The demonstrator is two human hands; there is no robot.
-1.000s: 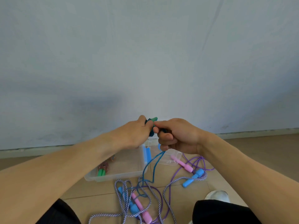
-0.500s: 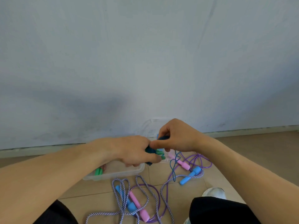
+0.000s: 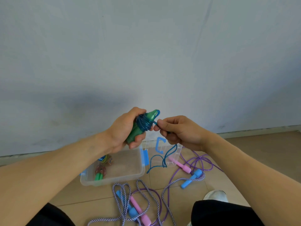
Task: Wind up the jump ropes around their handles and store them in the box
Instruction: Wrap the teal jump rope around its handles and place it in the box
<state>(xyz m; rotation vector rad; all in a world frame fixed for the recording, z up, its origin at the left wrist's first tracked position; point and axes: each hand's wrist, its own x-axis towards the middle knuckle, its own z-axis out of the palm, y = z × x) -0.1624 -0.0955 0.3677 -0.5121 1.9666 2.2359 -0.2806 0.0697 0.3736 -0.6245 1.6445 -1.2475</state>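
Observation:
My left hand [image 3: 125,129] grips a pair of green handles [image 3: 143,124] with blue rope coiled round their upper part. My right hand [image 3: 177,131] pinches the free blue rope [image 3: 162,159] right beside the coil; its loose end hangs down over the floor. Below stands the clear plastic box [image 3: 140,173], open, with a wound rope with green handles [image 3: 99,174] inside. On the floor in front lie a striped rope with blue handles [image 3: 121,195] and a purple rope with pink handles [image 3: 138,209].
The box's clear lid [image 3: 169,149] with blue clips lies behind it to the right. Another pink handle [image 3: 180,165] and blue handle [image 3: 191,178] lie at the right among rope loops. My knees in black and a white shoe [image 3: 215,194] fill the bottom. A wall rises close behind.
Both hands have risen from just over the box. My left hand now holds the green handles upright with the coil showing, and my right hand has pulled a little to the right with the rope.

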